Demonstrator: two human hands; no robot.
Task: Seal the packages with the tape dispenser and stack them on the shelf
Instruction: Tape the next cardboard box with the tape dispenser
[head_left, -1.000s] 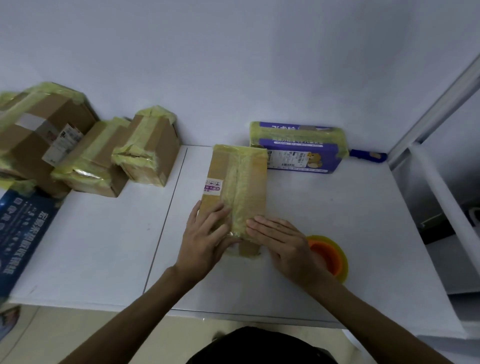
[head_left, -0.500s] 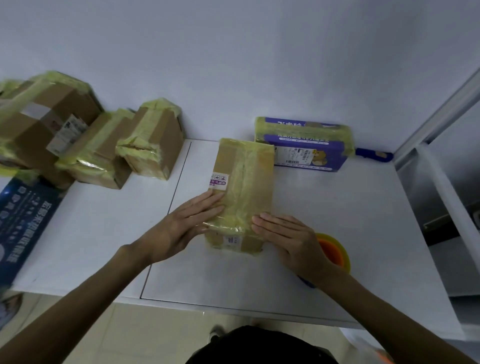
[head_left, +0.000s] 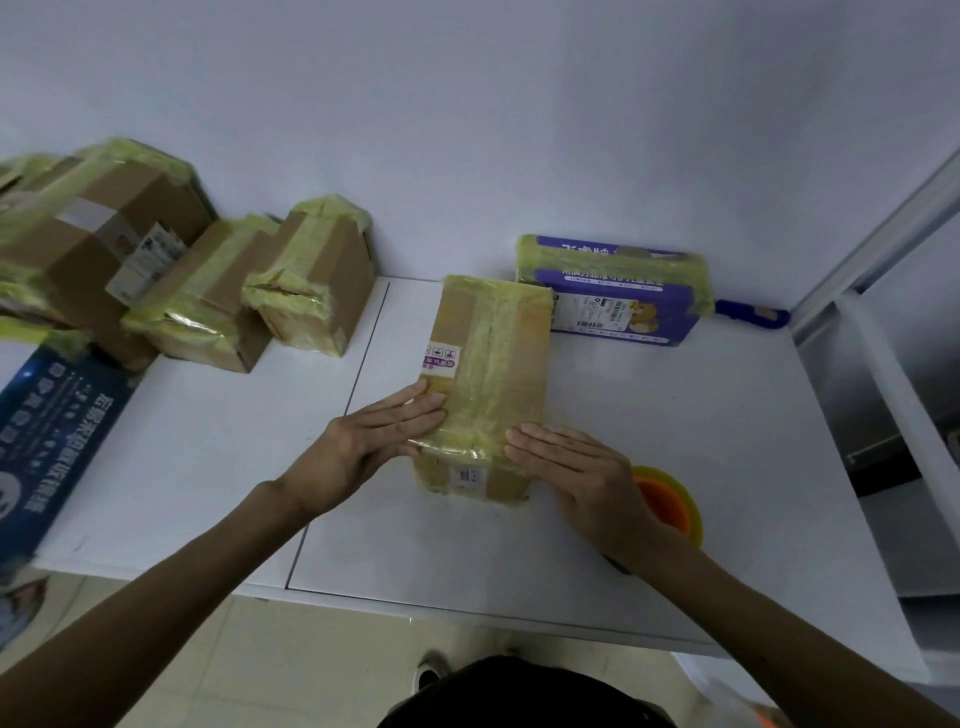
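Smooth white table (head_left: 675, 441), flat hands on glossy taped cardboard package (head_left: 493, 364)

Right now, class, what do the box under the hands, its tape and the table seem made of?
Box: brown cardboard, matt, with folded edges. Tape: yellowish clear plastic, glossy, wrinkled, glinting. Table: smooth white, likely laminate or painted board; unclear which.

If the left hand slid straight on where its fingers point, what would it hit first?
The left hand lies on the taped package; beyond it, probably the purple box, though depth unclear.
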